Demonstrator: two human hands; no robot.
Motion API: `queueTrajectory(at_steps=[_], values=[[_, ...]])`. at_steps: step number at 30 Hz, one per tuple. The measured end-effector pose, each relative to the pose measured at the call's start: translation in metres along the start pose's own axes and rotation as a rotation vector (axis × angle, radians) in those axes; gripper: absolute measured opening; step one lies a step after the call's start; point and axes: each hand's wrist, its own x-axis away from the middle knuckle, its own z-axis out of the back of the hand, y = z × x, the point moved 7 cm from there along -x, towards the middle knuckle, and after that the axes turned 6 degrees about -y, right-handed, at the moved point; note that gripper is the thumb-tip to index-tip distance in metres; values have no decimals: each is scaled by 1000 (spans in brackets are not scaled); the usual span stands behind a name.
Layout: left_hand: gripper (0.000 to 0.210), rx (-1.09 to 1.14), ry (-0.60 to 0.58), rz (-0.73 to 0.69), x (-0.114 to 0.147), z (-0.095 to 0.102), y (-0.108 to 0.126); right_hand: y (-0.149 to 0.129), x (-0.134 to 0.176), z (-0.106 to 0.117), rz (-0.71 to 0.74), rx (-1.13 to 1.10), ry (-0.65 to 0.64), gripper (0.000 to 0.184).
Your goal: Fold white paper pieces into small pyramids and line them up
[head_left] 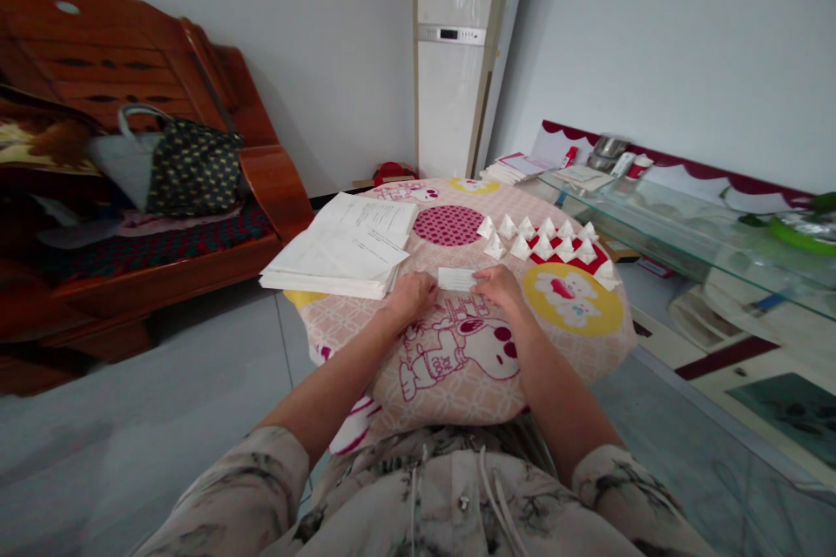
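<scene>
A small folded piece of white paper (456, 279) lies between my two hands near the middle of the round table. My left hand (414, 294) is closed at the paper's left end, its fingers curled. At the right end, my right hand (497, 285) pinches the paper between thumb and fingers. Just left of my left hand is a thick stack of printed paper sheets (340, 244). Several small white folded paper pyramids (544, 245) stand in two rough rows at the right, beyond my right hand.
A patterned cloth (450, 400) covers the table. On the left stands a wooden bench (267, 183) with a dotted bag (196, 167). To the right is a glass-topped cabinet (705, 239) with cups and papers. A tall white air conditioner (450, 96) stands in the corner.
</scene>
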Motion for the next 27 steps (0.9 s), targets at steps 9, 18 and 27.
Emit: queueTrajectory(at_steps=[9,18,27], values=[[15,25,-74,-421,-19,-6,46,-2,1,1,91,60,34,45],[25,131,37,-269,-28,-4,33,-11,17,18,319,-38,438,33],[23,715,177,-131,-26,16,24,-20,18,10,467,-392,315,31]])
